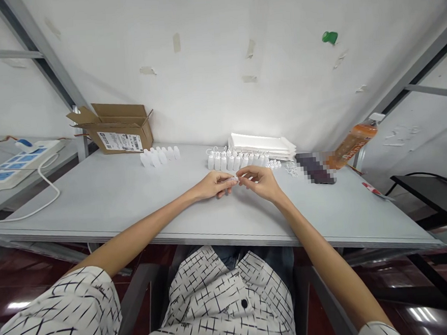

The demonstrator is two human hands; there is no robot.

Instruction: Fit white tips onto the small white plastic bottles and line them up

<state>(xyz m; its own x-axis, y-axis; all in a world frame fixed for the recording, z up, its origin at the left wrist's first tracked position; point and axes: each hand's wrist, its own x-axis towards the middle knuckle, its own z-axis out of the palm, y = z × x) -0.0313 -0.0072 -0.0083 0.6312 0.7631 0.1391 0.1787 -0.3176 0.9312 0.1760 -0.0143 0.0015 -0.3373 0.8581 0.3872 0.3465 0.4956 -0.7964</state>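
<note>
My left hand (214, 184) is closed around a small translucent white bottle (232, 181), held just above the grey table (196, 218). At the bottle's right end, the fingertips of my right hand (261, 181) are pinched together; whatever they grip is too small to make out. Just beyond my hands stand rows of white squeeze bottles (233, 161), some with looped cap straps. Small white tips (275, 164) lie at the right end of these rows, with a pile of loose white pieces (291, 169) beside them. Farther left stand several more translucent bottles (159, 156).
An open cardboard box (119, 131) sits at the back left. White stacked sheets or trays (262, 143) lie against the wall. On the right are a blurred dark object (315, 168) and a leaning bottle of orange drink (354, 143). A power strip (20, 164) is at far left.
</note>
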